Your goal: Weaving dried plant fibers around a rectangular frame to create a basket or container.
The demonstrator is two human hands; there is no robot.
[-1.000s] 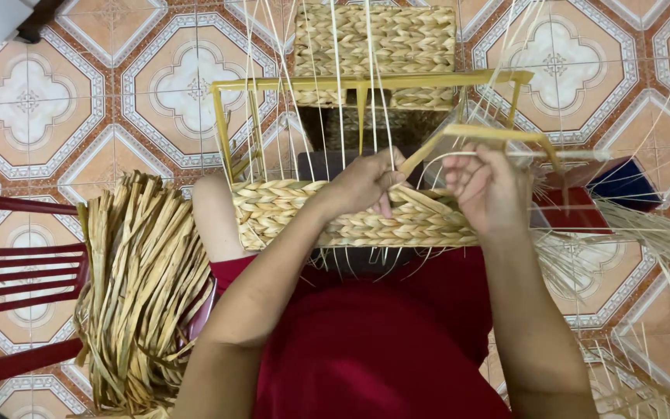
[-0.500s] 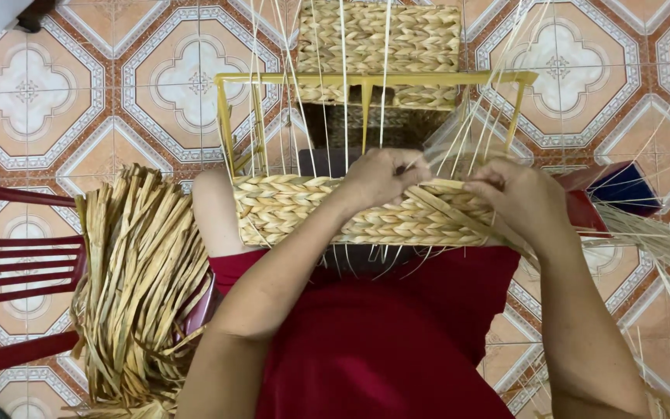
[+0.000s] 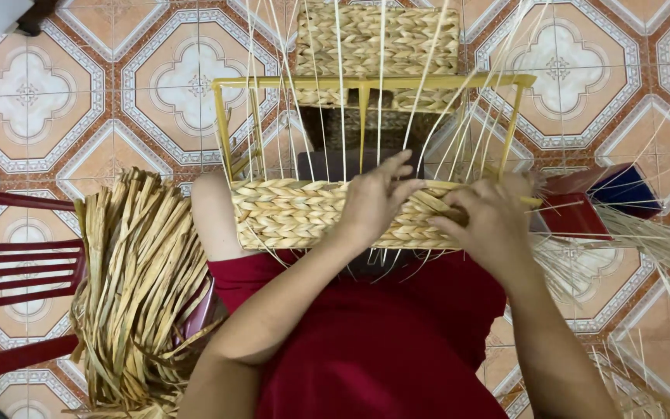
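Both hands on woven band of basket, lap level.
Since half a second before, right hand (image 3: 488, 221) had moved left onto the band (image 3: 296, 213), meeting left hand (image 3: 374, 203); loose strand no longer pulled out sideways. Left fingers pressed flat, right curled on a strand, grip partly hidden. Band sat in yellow frame (image 3: 366, 81); straw bundle (image 3: 137, 287) left.

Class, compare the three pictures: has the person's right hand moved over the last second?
Yes. The right hand has dropped from the upper strands, near the yellow frame, down onto the woven band, beside the left hand.
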